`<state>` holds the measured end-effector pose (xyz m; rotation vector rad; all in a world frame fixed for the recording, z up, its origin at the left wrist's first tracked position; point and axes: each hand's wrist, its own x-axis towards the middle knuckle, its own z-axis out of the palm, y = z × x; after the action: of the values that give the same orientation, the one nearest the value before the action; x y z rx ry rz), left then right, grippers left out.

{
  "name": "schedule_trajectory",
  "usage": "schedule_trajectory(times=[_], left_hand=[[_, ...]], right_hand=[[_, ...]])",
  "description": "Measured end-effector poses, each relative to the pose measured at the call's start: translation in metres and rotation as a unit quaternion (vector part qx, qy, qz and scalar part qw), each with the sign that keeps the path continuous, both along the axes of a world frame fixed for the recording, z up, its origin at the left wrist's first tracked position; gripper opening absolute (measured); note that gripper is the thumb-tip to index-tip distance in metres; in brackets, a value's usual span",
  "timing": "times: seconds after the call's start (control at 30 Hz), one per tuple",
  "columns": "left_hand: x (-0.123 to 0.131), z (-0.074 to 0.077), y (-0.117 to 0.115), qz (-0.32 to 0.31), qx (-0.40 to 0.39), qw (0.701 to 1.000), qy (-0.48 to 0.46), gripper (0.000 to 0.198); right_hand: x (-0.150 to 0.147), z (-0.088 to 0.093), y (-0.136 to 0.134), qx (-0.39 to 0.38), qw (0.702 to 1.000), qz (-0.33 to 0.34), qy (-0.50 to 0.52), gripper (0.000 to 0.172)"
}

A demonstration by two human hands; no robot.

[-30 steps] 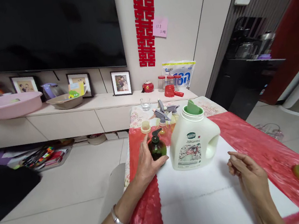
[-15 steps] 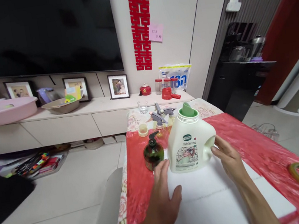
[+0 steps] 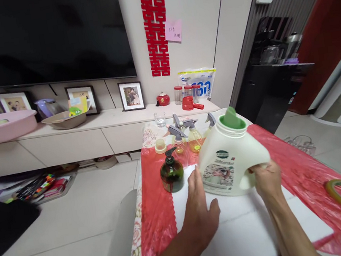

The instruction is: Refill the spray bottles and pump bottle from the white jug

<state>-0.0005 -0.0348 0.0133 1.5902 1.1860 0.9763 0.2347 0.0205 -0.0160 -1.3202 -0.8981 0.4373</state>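
Observation:
A large white detergent bottle with a green spout in its uncapped neck stands slightly tilted over a white sheet. My right hand is wrapped round its handle. At the bottle's lower left side is my left hand, fingers stretched out and thumb apart; whether its fingertips touch the bottle I cannot tell. Left of it stands a dark green pump bottle. Behind are clear spray bottles with grey trigger heads and a pale cap.
Red plastic film covers the table over a floral cloth. A roll of yellow tape lies at the right. A drinking glass is at the far edge. Beyond, a low cabinet holds a red pot, jars and a pink basin.
My right hand has gone from touching the bottle's side to gripping its handle. The bottle has shifted right and tilted a little. My left hand has moved right, staying close beside it.

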Motion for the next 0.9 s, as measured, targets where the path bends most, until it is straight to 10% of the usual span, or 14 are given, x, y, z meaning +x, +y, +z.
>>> schedule_trajectory(times=[0.3,0.7,0.9], left_hand=[[0.027,0.006,0.022,-0.110,0.029,0.993,-0.007,0.094],[-0.005,-0.014,0.013,-0.010,-0.061,0.994,-0.095,0.032],[-0.015,-0.024,0.017,0.027,-0.103,0.975,-0.193,0.027]], right_hand=[[0.034,0.019,-0.025,-0.011,0.986,-0.163,-0.019,0.021],[0.037,0.012,-0.042,-0.056,0.986,-0.158,-0.025,0.046],[0.013,0.018,-0.065,0.090,0.971,-0.220,-0.020,0.066]])
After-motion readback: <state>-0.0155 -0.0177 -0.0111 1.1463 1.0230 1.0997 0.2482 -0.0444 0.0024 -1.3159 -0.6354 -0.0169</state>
